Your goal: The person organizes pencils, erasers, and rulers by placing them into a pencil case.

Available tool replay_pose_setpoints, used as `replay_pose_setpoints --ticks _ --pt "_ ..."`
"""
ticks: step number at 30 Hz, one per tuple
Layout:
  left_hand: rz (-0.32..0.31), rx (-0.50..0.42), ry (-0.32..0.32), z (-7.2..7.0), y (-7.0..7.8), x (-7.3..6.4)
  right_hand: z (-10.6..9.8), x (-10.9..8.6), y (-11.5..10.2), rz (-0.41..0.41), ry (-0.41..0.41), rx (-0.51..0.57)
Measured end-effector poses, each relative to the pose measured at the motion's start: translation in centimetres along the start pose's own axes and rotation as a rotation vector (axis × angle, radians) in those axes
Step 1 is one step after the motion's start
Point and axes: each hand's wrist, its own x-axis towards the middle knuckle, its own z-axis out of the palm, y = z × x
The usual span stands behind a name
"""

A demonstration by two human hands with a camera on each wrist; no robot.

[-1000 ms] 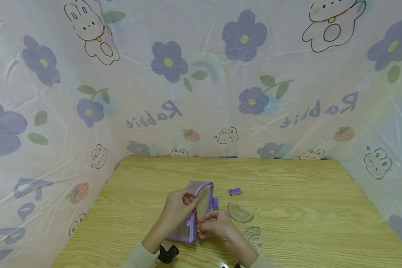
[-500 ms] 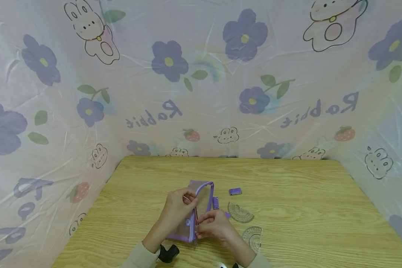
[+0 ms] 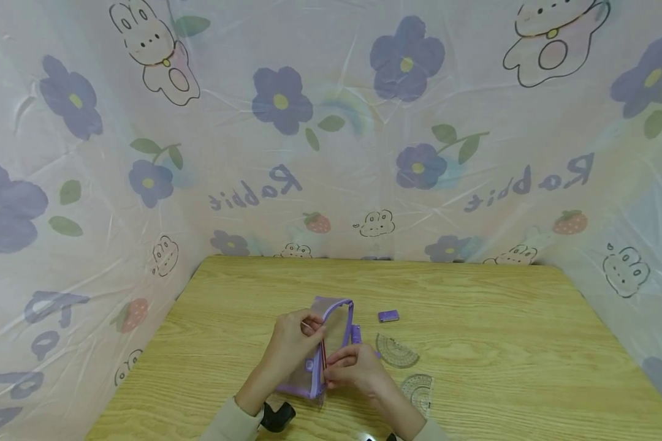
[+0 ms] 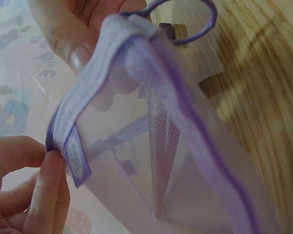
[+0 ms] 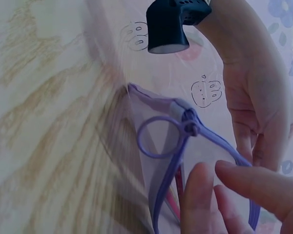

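Note:
A see-through mesh pencil case (image 3: pixel 298 380) with purple trim stands with its zipped mouth spread. My left hand (image 3: pixel 295 337) pinches the zipper edge beside a small purple tag (image 4: pixel 77 156). At the near end of the mouth is my right hand (image 3: pixel 355 370). Its fingertips (image 5: pixel 200 183) reach between the two zipper edges, thumb and fingers slightly apart. Slim red sticks (image 5: pixel 179 178), pencil-like, lie inside the case close to those fingers. A purple ring pull (image 5: pixel 158 155) hangs from the zipper end. The mesh partly veils the right fingers in the left wrist view.
Right of the case lie two clear protractors (image 3: pixel 397 351), one nearer to me. A small purple block (image 3: pixel 388 316) sits beyond them, and another purple block (image 3: pixel 355 334) touches the case's outline. A patterned rabbit curtain (image 3: pixel 331 153) surrounds the wooden table (image 3: pixel 502 343).
My right fingertips dipped lower along the case mouth, then drew slightly back to the right. The left hand keeps its grip on the zipper edge in the same spot.

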Motion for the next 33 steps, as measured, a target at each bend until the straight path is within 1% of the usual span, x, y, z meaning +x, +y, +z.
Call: replay_pose_setpoints --ticks 5,10,12,17,20,23,27,33 --pt "0.012 0.009 -0.001 0.0 -0.1 0.0 -0.5 -0.1 -0.3 -0.001 0.009 -0.004" --pt "0.003 0.013 0.002 0.1 -0.1 -0.1 -1.0 -0.3 -0.5 -0.014 0.014 -0.023" --pt "-0.005 0.010 0.004 0.1 -0.1 -0.1 -1.2 -0.4 -0.6 -0.019 0.026 -0.034" --pt "0.009 0.007 0.011 0.1 -0.2 -0.1 -1.7 -0.5 -0.8 -0.015 0.060 -0.065" --pt "0.018 0.010 0.014 0.1 -0.2 0.0 -2.1 -0.7 -1.0 -0.017 0.066 -0.088" --pt "0.019 0.003 0.013 0.1 -0.2 0.0 -2.5 -0.8 -1.1 -0.023 0.076 -0.089" --pt "0.018 -0.003 0.010 0.1 -0.2 0.0 -2.9 -0.9 -1.3 -0.031 0.113 -0.088" --pt "0.015 0.009 -0.001 0.2 0.0 0.1 -3.8 -1.2 -1.7 -0.044 0.167 -0.118"
